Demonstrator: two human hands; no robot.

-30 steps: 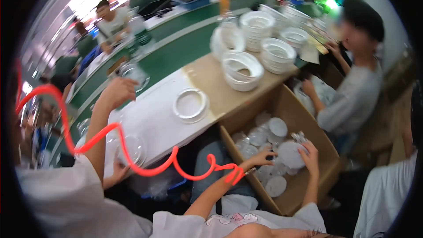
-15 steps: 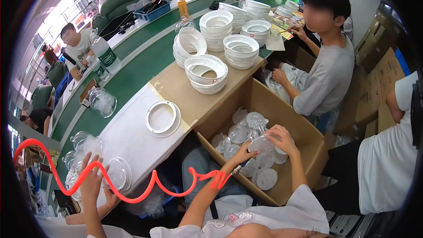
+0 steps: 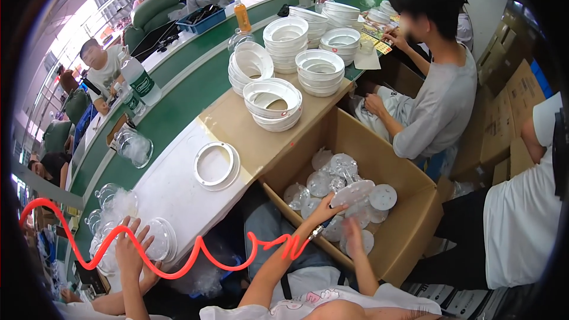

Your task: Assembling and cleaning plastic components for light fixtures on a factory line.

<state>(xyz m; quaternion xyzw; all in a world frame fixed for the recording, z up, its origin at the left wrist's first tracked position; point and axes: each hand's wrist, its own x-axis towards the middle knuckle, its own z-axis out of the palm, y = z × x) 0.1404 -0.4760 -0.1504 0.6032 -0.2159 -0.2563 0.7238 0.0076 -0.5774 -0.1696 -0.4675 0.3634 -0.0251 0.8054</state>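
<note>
My left hand [image 3: 328, 207] grips the edge of a thin, round, whitish disc [image 3: 352, 193] and holds it tilted over an open cardboard box [image 3: 284, 210]. A metal-looking band [image 3: 316, 232] circles my left wrist. My right hand [image 3: 355, 237] is just below the disc, apart from it, above the near side of the box; motion blurs its fingers. Several round clear or whitish discs [image 3: 383, 197], some seemingly in crinkled clear wrapping, lie in the box beneath my hands.
A red coiled cord [image 3: 198, 249] stretches from the left toward my left wrist. Another person's hand [image 3: 131, 249] rests by clear round parts [image 3: 159, 240] at left. Stacked white rings [image 3: 272, 104] stand on the bench beyond. A seated person [image 3: 435, 83] works at right.
My right hand has let go of the disc and dropped below it. My left hand still holds the disc, now tilted flatter. The co-worker's hand at left has shifted slightly right.
</note>
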